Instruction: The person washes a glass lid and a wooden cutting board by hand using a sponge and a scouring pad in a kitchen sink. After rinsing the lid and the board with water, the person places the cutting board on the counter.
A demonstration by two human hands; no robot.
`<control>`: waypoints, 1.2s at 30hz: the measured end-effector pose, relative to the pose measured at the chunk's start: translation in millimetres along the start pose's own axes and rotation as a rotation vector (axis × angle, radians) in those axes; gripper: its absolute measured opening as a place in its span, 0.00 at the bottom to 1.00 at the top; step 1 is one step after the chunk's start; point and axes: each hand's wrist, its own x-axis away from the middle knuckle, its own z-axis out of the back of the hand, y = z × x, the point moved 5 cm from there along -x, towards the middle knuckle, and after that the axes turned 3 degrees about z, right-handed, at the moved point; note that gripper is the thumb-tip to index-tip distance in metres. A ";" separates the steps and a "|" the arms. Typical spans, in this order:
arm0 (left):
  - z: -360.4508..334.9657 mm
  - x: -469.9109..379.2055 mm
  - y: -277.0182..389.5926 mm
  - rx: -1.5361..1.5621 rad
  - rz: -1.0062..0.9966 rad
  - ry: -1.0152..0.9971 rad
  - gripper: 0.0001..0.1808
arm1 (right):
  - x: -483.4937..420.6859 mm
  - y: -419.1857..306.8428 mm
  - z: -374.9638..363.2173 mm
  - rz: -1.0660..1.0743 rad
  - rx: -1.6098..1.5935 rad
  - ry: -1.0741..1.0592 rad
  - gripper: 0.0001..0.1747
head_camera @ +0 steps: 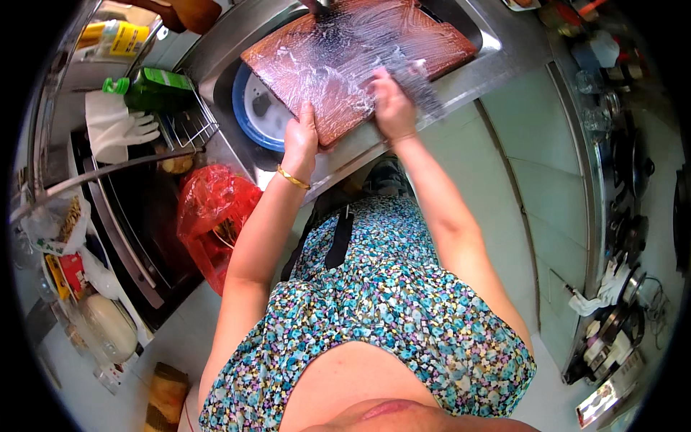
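Note:
A brown wooden cutting board (345,70), streaked with white suds, lies tilted across a stainless steel sink (469,75). My left hand (302,140) grips its near left corner, thumb on top. In my right hand (395,105) is a blurred grey scrubbing brush (418,89), at the board's near right edge. The blur hides its exact shape and whether its bristles touch the wood. Under the board's left side sits a blue-rimmed basin (237,102) with foamy water. The tap is mostly cut off at the top edge.
A green detergent bottle (159,89) and white rubber gloves (116,127) are by a wire rack (189,127) on the left. Below hangs a red plastic bag (208,216). To the right runs a cabinet with pale green doors (561,200), with pans and jars beyond.

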 end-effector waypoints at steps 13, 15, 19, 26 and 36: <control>4.9 3.3 -7.8 0.005 -0.034 -0.005 0.30 | -24.0 67.0 125.7 0.004 1.147 0.572 0.17; 6.9 4.8 -13.3 -0.009 -0.038 0.035 0.31 | -22.5 73.6 130.4 0.095 0.958 0.449 0.18; 5.2 10.9 -14.4 0.027 -0.001 0.020 0.31 | 6.8 28.6 114.0 0.039 0.700 0.544 0.22; -1.4 9.3 -8.0 0.130 -0.148 -0.069 0.29 | 40.9 -50.8 -1.2 0.373 0.303 0.220 0.14; 8.9 25.1 -15.2 0.084 -0.129 -0.083 0.28 | 49.7 -35.7 3.0 0.279 0.323 0.160 0.13</control>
